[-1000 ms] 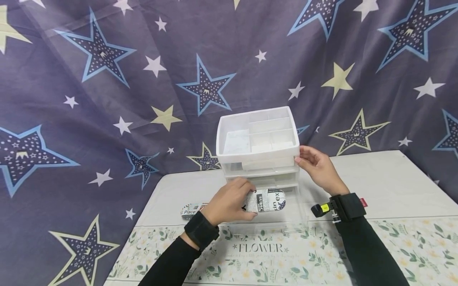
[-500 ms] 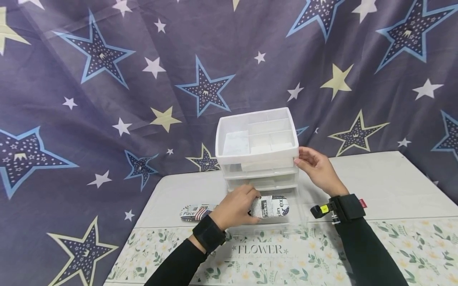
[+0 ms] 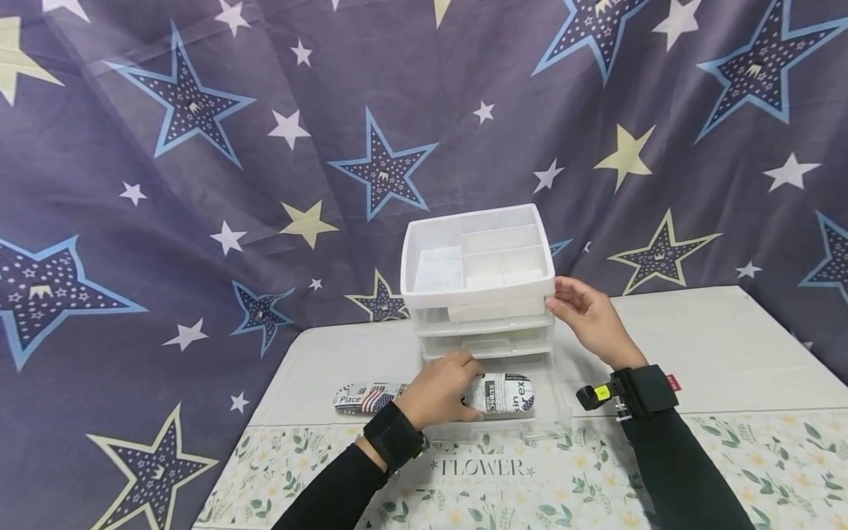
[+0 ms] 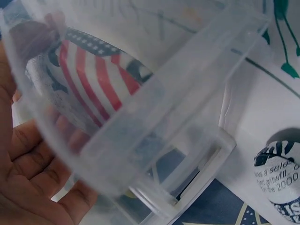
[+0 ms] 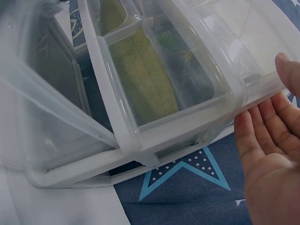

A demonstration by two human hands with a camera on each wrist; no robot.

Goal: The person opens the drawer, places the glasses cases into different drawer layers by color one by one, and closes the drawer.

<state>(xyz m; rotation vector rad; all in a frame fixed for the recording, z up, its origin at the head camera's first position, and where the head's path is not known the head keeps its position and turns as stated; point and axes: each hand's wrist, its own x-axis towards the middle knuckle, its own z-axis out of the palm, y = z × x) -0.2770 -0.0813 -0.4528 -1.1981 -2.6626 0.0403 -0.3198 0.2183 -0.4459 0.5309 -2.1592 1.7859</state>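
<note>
In the head view, my left hand (image 3: 444,390) grips a rounded, oblong newspaper-print case (image 3: 506,394) inside the pulled-out bottom clear drawer (image 3: 553,412). The left wrist view shows its flag pattern through the drawer's clear wall, with my fingers beside it. To the left, a similar newspaper-print case (image 3: 367,397) lies on the table, partly hidden by my hand. My right hand (image 3: 589,320) holds the right front corner of the white drawer organizer (image 3: 477,291), thumb in front and fingers at the side.
Divided compartments form the organizer's top. A yellow-green item (image 5: 140,70) shows inside an upper drawer in the right wrist view. The white table (image 3: 669,346) has a floral cloth (image 3: 729,471) along its front. A star-patterned curtain (image 3: 464,162) hangs behind.
My left hand has lowered the gripped case into the bottom drawer, moving slightly right. More of the case on the table shows now. The right hand keeps its hold on the organizer.
</note>
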